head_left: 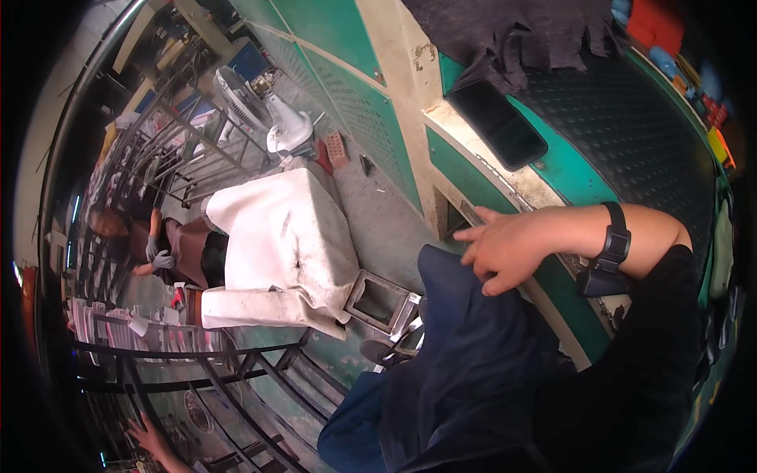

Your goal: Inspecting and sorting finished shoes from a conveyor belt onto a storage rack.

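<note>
My right hand (505,251) lies flat on my thigh in dark blue trousers (457,355), fingers spread and pointing left, holding nothing. A black band (615,240) wraps its wrist, and the black sleeve starts at the elbow. The hand sits beside the edge of a green work table (579,169). On that edge, above the hand, lies a black phone (498,124), screen dark. A dark ragged cloth (512,35) lies farther along the table on a black studded mat (639,134). My left hand is out of view.
A white cloth-covered seat (280,244) stands on the floor to the left, with a square metal frame (382,303) beside it. A white fan (256,106), metal racks (165,158) and a seated gloved person (138,240) lie beyond. Someone else's hand (150,437) reaches in at lower left.
</note>
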Demonstrator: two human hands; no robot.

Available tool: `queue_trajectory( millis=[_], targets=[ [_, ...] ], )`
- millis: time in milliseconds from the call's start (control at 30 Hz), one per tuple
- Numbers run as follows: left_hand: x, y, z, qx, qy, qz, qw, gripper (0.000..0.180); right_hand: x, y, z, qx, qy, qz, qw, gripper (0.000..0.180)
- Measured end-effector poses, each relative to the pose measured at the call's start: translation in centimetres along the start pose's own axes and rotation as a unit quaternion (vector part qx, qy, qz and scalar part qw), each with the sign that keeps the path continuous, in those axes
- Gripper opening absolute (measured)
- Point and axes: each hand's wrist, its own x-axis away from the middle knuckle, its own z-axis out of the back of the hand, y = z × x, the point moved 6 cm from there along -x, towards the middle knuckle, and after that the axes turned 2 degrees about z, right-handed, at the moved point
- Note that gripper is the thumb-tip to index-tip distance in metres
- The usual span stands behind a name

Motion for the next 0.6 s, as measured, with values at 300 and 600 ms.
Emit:
queue_trajectory(
  millis=[300,600],
  targets=[
    [-3.8,-4.8,-2.7,0.134,-0.147,-0.096,0.975,0.096,-0.9,0.0,0.8,-0.026,-0.093,-0.023,0.995,0.052],
    [-2.5,-4.0,-2.5,0.141,-0.171,-0.116,0.968,0.079,-0.4,-0.8,1.4,-0.098,-0.136,-0.029,0.985,0.045]
  ],
)
